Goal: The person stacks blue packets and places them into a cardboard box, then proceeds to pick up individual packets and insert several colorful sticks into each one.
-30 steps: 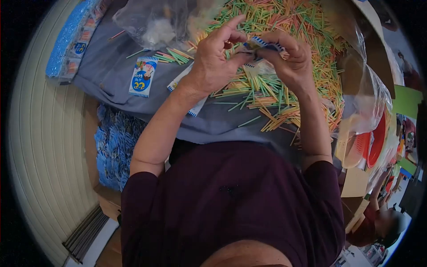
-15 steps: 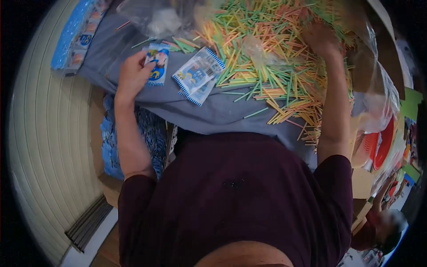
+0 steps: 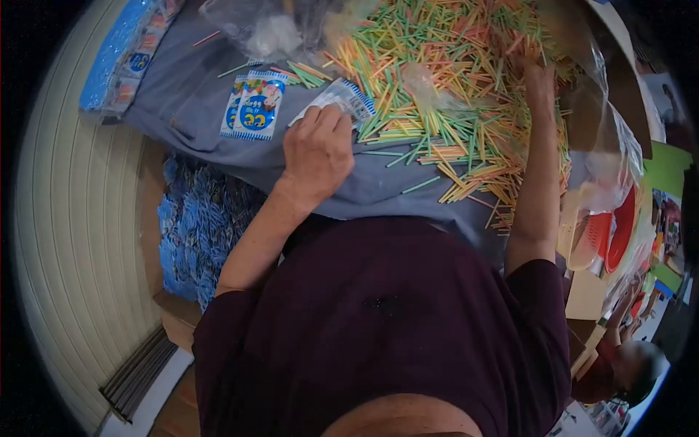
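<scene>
A big heap of thin coloured sticks (image 3: 451, 80) in green, orange and yellow lies on a grey cloth (image 3: 189, 109). My left hand (image 3: 317, 149) rests knuckles-up on a small blue-and-white sachet (image 3: 348, 96) at the heap's near edge, fingers curled over it. Two more such sachets (image 3: 253, 106) lie side by side to its left. My right hand (image 3: 537, 80) reaches into the far right of the stick heap, fingers down among the sticks; what it grips is hidden.
A clear plastic bag (image 3: 266, 33) lies at the top. A pile of blue sachets (image 3: 191, 233) fills a box at lower left. Red bowls (image 3: 615, 233) stand at the right. Another person (image 3: 619, 368) sits at lower right.
My left hand moved right from the left sachet onto the sachet by the sticks. A second sachet now lies next to the left one. My right hand stayed in the sticks.
</scene>
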`<state>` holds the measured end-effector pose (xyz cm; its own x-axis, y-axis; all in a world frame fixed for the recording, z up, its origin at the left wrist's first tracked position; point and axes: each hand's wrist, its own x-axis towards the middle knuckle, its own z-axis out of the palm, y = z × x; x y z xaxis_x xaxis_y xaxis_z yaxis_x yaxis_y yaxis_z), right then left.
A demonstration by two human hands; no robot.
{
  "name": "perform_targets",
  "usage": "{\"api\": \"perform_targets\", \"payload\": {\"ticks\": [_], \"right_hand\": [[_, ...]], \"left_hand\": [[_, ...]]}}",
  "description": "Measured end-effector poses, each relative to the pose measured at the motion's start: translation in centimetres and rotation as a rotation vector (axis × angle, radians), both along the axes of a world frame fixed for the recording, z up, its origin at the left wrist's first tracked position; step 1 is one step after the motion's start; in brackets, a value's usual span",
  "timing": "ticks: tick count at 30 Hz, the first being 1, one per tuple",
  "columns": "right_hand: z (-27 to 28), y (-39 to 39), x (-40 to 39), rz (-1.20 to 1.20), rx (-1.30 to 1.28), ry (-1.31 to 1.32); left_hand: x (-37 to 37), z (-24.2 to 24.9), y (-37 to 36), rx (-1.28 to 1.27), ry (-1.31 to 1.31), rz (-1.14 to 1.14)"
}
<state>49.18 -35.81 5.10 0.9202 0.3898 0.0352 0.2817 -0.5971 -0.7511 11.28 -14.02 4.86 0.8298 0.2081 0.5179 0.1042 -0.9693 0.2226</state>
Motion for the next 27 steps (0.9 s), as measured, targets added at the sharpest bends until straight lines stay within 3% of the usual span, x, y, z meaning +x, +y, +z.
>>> {"api": "perform_targets", "payload": {"ticks": [6,10,11,13,15,19,22,24,26,27], "right_hand": [[-1.3,1.4,-2.5,0.006,0.443,0.202],[0.8,2.5,-5.4,-0.077,0.413,0.298],[0.1,2.3,-4.7,-0.03,0.346,0.223],[0.9,2.3,-5.2,0.012,0.278,0.147],[2.1,2.0,-6.0,0.231,0.192,-0.153],[0.9,1.3,-4.0,0.162,0.261,-0.223],[0.7,1.1,-3.7,0.156,0.425,-0.107],[0.8,2.0,-4.9,0.248,0.922,0.284],[1.6,3.5,-7.0,0.252,0.842,0.248],[2.2,4.3,-8.0,0.252,0.766,0.2]], "left_hand": [[-0.7,0.4,-0.6,-0.13,-0.095,-0.013],[-0.7,0.3,0.0,-0.281,-0.071,0.019],[-0.8,0.1,0.4,-0.363,-0.068,0.002],[-0.9,0.9,0.9,-0.288,-0.123,0.006],[-0.9,0.9,0.9,-0.222,-0.175,0.012],[-1.7,1.0,0.3,-0.273,-0.032,-0.01],[-1.9,1.1,0.6,-0.394,-0.017,-0.015],[-2.0,0.9,1.3,-0.455,-0.022,-0.005],[-2.1,0.8,1.9,-0.731,-0.032,0.016],[-2.0,1.0,1.9,-0.731,-0.028,0.021]]}}
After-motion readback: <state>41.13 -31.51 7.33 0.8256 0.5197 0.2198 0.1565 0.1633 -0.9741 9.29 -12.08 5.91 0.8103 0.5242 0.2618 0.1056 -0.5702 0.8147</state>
